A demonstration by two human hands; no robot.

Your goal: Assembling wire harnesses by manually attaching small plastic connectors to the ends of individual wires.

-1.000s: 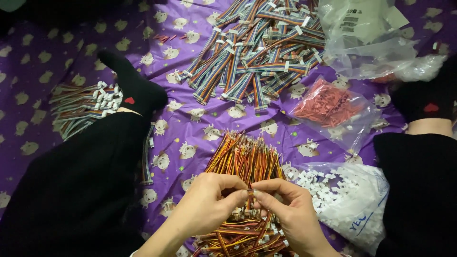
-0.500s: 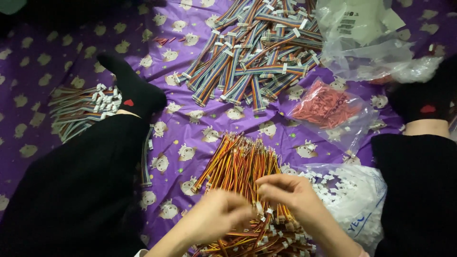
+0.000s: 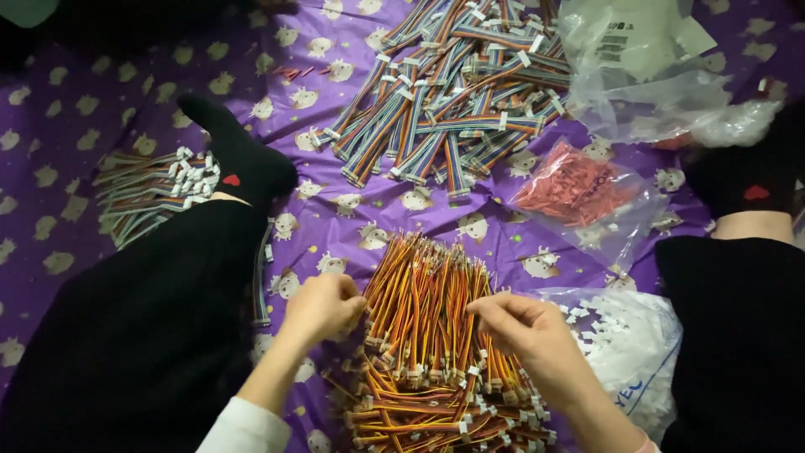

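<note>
Fingertips of hands (image 3: 419, 315) buried among wires (image 3: 423, 335)

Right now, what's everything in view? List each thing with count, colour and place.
sheet: one, purple with pale figures, under everything
wire pile: one, orange, red and yellow, centre bottom
ribbon cables: one heap, rainbow, top centre
cable bundle: one, rainbow with white plugs, left
red bag: one, clear with red parts, right of centre
white bag: one, clear with white parts, lower right
empty bags: a few, clear, top right
legs: two, black, either side
left hand: on wire pile
right hand: on wire pile
</note>
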